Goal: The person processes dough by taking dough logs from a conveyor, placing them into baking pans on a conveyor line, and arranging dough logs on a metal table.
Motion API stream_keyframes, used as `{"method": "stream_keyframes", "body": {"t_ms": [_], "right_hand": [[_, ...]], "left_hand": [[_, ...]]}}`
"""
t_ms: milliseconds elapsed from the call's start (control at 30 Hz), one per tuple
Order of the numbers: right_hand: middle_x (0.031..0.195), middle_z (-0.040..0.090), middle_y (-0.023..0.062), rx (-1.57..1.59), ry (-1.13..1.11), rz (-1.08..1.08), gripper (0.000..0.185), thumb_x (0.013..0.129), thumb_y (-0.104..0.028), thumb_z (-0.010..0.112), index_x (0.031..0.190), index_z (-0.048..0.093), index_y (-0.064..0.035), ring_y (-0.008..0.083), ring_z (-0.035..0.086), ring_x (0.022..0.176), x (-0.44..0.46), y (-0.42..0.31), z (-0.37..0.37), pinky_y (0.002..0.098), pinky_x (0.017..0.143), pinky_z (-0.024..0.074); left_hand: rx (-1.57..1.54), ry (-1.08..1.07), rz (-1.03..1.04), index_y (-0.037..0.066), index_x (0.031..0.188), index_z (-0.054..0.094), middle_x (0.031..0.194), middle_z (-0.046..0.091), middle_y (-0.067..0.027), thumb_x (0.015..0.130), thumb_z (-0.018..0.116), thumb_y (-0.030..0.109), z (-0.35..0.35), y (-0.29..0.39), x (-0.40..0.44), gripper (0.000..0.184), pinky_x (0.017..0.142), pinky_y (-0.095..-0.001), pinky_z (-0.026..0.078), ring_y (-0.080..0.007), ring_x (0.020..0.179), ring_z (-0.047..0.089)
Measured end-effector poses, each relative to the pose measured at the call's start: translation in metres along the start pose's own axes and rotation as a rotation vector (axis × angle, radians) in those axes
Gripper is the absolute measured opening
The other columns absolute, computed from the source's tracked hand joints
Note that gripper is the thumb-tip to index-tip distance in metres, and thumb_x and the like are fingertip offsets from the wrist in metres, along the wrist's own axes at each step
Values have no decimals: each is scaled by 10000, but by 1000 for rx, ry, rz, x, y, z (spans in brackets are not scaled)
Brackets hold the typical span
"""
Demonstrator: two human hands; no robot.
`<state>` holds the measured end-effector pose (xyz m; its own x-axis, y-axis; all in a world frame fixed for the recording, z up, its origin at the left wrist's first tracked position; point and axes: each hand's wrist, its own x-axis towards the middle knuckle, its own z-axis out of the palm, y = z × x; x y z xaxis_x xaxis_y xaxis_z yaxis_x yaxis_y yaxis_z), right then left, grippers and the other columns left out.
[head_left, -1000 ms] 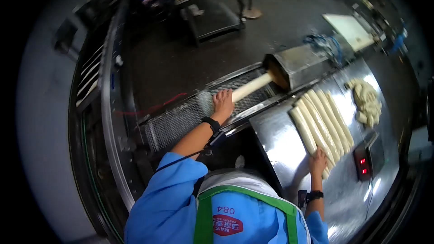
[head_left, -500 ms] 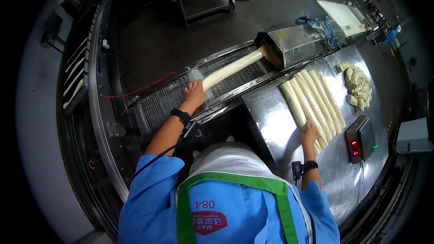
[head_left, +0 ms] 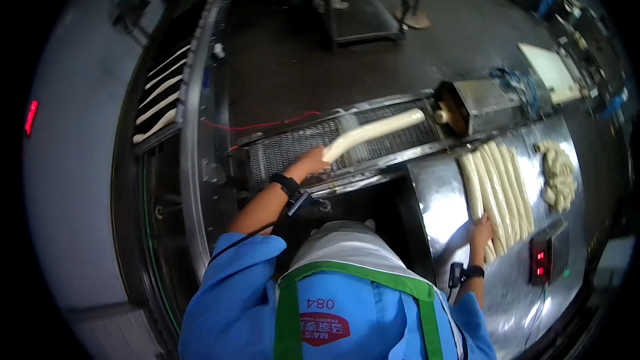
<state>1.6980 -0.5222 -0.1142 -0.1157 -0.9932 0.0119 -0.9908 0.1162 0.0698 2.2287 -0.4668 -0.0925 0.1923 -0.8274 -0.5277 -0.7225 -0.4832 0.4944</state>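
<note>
My left hand (head_left: 313, 161) is closed around the near end of a long pale dough log (head_left: 377, 133), which lies at a slant along the wire-mesh conveyor (head_left: 280, 153). A short dough stub (head_left: 442, 117) shows at the mouth of the metal machine (head_left: 493, 103), with a gap between it and the log. On the steel table (head_left: 437, 217), several dough logs (head_left: 500, 190) lie side by side. My right hand (head_left: 481, 232) rests on the near part of the leftmost ones, fingers stretched forward, though its fingertips are hard to make out.
A heap of dough pieces (head_left: 559, 177) sits at the table's far right. Nearer stands a scale (head_left: 548, 257) with a red display. Dough strips (head_left: 160, 87) lie in dark trays on the left. A metal stand (head_left: 367, 27) and a white board (head_left: 550, 73) are farther back.
The dough log has come apart from the machine mouth, and my left hand has drawn its end toward the conveyor's near side. My right hand stays at the dough logs. The camera view has shifted.
</note>
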Motion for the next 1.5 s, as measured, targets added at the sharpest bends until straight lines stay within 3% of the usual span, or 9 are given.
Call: {"method": "stream_keyframes", "body": {"t_ms": [67, 333, 600, 867, 1033, 1167, 1300, 1367, 1500], "right_hand": [[1015, 499, 155, -6, -70, 53, 502, 743, -228, 496, 1198, 344, -77, 331, 495, 917, 2, -3, -2, 461, 763, 387], [1145, 426, 148, -58, -128, 114, 446, 783, -200, 376, 1207, 338, -65, 324, 408, 1053, 18, -10, 3, 475, 843, 330], [1169, 409, 165, 8, -21, 21, 578, 657, -158, 501, 1196, 330, -38, 333, 411, 1057, 13, 8, 28, 447, 876, 329], [1179, 382, 175, 152, 102, -70, 670, 608, -117, 521, 1234, 289, -59, 337, 382, 1073, -3, 9, 22, 452, 904, 285], [1201, 359, 229, 76, 310, -136, 618, 591, -189, 619, 1161, 409, -72, 371, 341, 1101, -23, 27, 3, 451, 901, 301], [1249, 329, 204, -141, -74, 9, 581, 610, -327, 639, 1117, 470, -99, 348, 314, 1142, -14, 52, -25, 415, 934, 293], [1219, 365, 187, -189, -82, -65, 539, 620, -424, 630, 1034, 518, -97, 348, 349, 1102, 3, 66, -33, 430, 892, 333], [1151, 401, 216, -177, -335, 163, 487, 626, -435, 619, 936, 556, -64, 374, 389, 1036, -1, 18, -88, 452, 849, 357], [1030, 438, 285, -271, -237, -86, 465, 617, -442, 620, 822, 580, -26, 428, 430, 938, 5, 61, -44, 471, 816, 366]], "left_hand": [[84, 162, 135, -32, 1035, 426, 942, 542, -218, 624, 650, 280, 6, -14, -7, 563, 718, -372, 427, -321, 858, 545], [179, 317, -89, 50, 1039, 445, 1042, 490, -143, 650, 637, 252, 17, -28, -35, 479, 813, -483, 328, -310, 995, 462], [218, 520, 28, 46, 1004, 462, 967, 475, -152, 603, 652, 222, 19, -63, -45, 477, 756, -415, 398, -327, 915, 457], [196, 431, -54, 20, 995, 467, 946, 492, -157, 601, 667, 227, -5, -77, -58, 488, 759, -399, 404, -324, 880, 488], [-202, 115, 10, 5, 980, 513, 925, 549, -167, 648, 593, 254, -36, -102, -53, 422, 723, -361, 410, -295, 838, 533], [-673, -64, -55, -23, 1045, 493, 885, 557, -93, 699, 544, 215, -57, -94, -78, 423, 664, -284, 422, -160, 773, 530], [-969, -103, -64, -15, 1045, 495, 872, 557, -90, 734, 557, 257, -80, -86, -75, 417, 628, -257, 438, -146, 733, 545], [-1125, -85, -44, -1, 980, 518, 808, 557, -70, 723, 571, 268, -86, -82, -73, 376, 571, -244, 440, -132, 672, 544], [-1366, -60, -57, 18, 974, 504, 733, 532, -49, 703, 583, 294, -110, -63, -76, 394, 513, -261, 445, -129, 621, 535]]}}
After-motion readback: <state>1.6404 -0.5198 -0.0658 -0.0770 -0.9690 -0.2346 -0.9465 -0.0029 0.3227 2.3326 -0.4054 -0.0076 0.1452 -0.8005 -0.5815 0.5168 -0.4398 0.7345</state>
